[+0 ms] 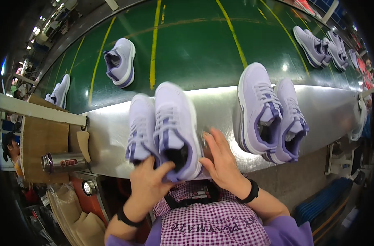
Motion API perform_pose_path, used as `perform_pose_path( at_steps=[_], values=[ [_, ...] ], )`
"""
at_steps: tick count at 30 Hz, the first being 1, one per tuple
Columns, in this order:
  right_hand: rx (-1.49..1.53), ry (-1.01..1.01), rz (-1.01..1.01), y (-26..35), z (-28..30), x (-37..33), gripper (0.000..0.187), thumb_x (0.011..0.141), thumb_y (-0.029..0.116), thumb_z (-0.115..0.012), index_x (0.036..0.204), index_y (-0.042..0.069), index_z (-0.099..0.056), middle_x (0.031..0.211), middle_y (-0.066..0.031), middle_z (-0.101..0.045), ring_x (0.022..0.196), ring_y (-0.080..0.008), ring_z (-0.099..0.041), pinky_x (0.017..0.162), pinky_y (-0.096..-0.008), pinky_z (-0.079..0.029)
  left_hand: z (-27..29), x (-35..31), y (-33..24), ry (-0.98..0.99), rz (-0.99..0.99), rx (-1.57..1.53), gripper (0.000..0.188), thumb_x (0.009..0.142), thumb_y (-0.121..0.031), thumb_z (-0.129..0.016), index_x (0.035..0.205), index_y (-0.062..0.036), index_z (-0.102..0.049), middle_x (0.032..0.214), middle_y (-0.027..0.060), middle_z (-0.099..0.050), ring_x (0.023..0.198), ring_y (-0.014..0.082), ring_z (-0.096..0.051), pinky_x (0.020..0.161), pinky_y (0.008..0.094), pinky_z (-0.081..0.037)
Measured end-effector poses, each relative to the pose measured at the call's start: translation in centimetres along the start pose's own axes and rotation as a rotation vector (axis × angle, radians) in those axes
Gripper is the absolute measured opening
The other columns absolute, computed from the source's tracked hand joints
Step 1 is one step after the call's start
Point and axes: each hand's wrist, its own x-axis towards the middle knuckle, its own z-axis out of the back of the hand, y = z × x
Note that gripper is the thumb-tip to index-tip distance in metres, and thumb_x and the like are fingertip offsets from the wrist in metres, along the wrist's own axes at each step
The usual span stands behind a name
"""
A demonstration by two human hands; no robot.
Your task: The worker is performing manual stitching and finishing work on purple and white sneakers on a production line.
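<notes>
A pair of pale lavender sneakers stands in front of me on the steel ledge, toes pointing away: a left sneaker [140,123] and a right sneaker [176,127], slightly blurred. My left hand [148,180] grips them at the heels, its fingertips partly hidden at the collars. Beside the right sneaker's outer heel is my right hand [224,164], fingers stretched out and thumb close to the sole; whether it touches is unclear. Further right, another lavender pair rests on the ledge, a nearer sneaker [258,110] and a second sneaker [291,123] leaning against it.
Beyond the steel ledge [213,100] runs a green conveyor belt [195,45] with yellow lines. It carries a single sneaker [121,63], another sneaker [60,92] at far left, and several more at far right. A metal flask [66,162] lies by a cardboard panel [45,141] on the left.
</notes>
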Motion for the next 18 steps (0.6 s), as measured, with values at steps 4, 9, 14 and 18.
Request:
perform_pose_path(
  at_steps=[4, 9, 14, 18],
  values=[
    [-0.257, 0.073, 0.012, -2.7, -1.0, -1.2, 0.067, 0.084, 0.030, -0.070, 0.138, 0.001, -0.043, 0.139, -0.0309, -0.040, 0.131, -0.0525, -0.034, 0.108, -0.0559, -0.033, -0.4, 8.8, 3.2, -0.102, -0.167, -0.008, 0.047, 0.060, -0.045, -0.084, 0.096, -0.0176, -0.070, 0.081, 0.0095, -0.055, 0.072, 0.0297, -0.060, 0.060, 0.0396, -0.046],
    [-0.301, 0.053, 0.041, -3.1, -1.3, -1.1, 0.064, 0.083, 0.030, -0.071, 0.135, 0.002, -0.048, 0.138, -0.0251, -0.043, 0.129, -0.0478, -0.037, 0.105, -0.0562, -0.035, -1.0, 23.7, 6.5, -0.216, -0.327, 0.185, 0.053, 0.064, -0.051, -0.081, 0.103, -0.0167, -0.070, 0.085, 0.0096, -0.060, 0.079, 0.0317, -0.063, 0.066, 0.0414, -0.049],
    [-0.347, 0.062, 0.057, -2.6, -1.7, -0.7, 0.052, 0.084, 0.026, -0.071, 0.127, 0.002, -0.055, 0.136, -0.0229, -0.045, 0.129, -0.0452, -0.039, 0.103, -0.0540, -0.037, -0.2, 31.5, 8.4, -0.295, -0.034, 0.163, 0.061, 0.075, -0.039, -0.077, 0.128, -0.0169, -0.056, 0.111, 0.0137, -0.061, 0.105, 0.0332, -0.059, 0.086, 0.0427, -0.049],
    [-0.350, 0.050, 0.030, -2.8, -1.5, -0.4, 0.049, 0.084, 0.023, -0.071, 0.125, 0.001, -0.056, 0.136, -0.0225, -0.045, 0.128, -0.0449, -0.039, 0.102, -0.0527, -0.037, -2.5, 28.8, 11.1, -0.404, -0.094, 0.218, 0.058, 0.075, -0.029, -0.078, 0.125, -0.0125, -0.057, 0.113, 0.0130, -0.061, 0.111, 0.0320, -0.056, 0.092, 0.0423, -0.045]
  ],
)
